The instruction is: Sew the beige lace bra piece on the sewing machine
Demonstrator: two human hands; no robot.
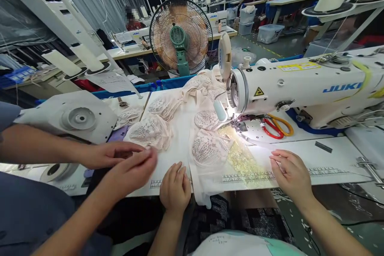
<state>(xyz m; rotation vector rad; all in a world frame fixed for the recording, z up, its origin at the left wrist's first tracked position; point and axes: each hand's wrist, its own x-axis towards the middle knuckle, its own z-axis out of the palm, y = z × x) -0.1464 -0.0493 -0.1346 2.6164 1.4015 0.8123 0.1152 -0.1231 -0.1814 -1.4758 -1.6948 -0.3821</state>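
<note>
My left hand (pixel 175 186) rests at the table's front edge, holding nothing, its fingers loosely bent and thumb apart. Just right of it lies a beige lace bra (pixel 208 148), with its cups up and one end hanging over the edge. My right hand (pixel 291 172) is raised by the ruler markings, thumb and fingers closed around the end of a narrow white band (pixel 259 143). That band runs left to the needle area of the white sewing machine (pixel 279 84). Yellow lace (pixel 243 158) lies beneath the lit needle area.
A co-worker's two hands (pixel 129 172) reach in from the left. More lace bras (pixel 150 130) are piled there. Red and orange-handled scissors (pixel 277 126) lie by the machine base. A fan (pixel 180 36) stands behind the table. A dark grey strip (pixel 323 147) lies at right.
</note>
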